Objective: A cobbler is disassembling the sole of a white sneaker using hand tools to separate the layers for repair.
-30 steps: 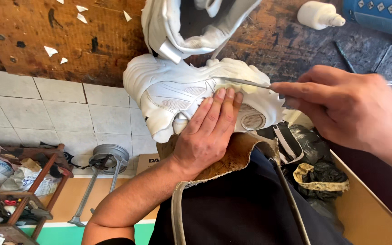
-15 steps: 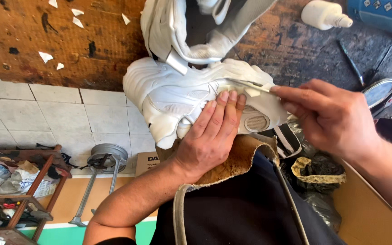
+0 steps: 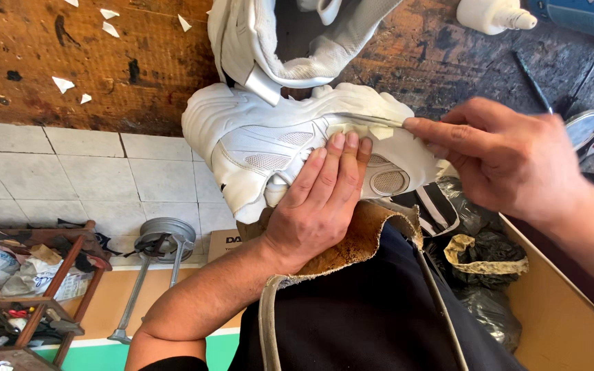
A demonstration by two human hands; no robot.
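Head view: left hand lies flat, fingers straight, pressing the side of a white sneaker at the near edge of the wooden worktop. Right hand pinches the sneaker's sole edge between its fingertips, grip nearly closed.

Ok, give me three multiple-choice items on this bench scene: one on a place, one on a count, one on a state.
1. Where does the left hand lie?
A. flat on the white shoe's side
B. on the glue bottle
C. on the floor tiles

2. How many white shoes show?
A. one
B. two
C. four

3. How is the right hand set?
A. spread flat
B. fingertips pinched at the sole seam
C. closed around a hammer

Answers: 1 A, its palm covers the near shoe. 2 B, a second shoe lies behind on the workbench. 3 B, the fingertips meet at the seam.
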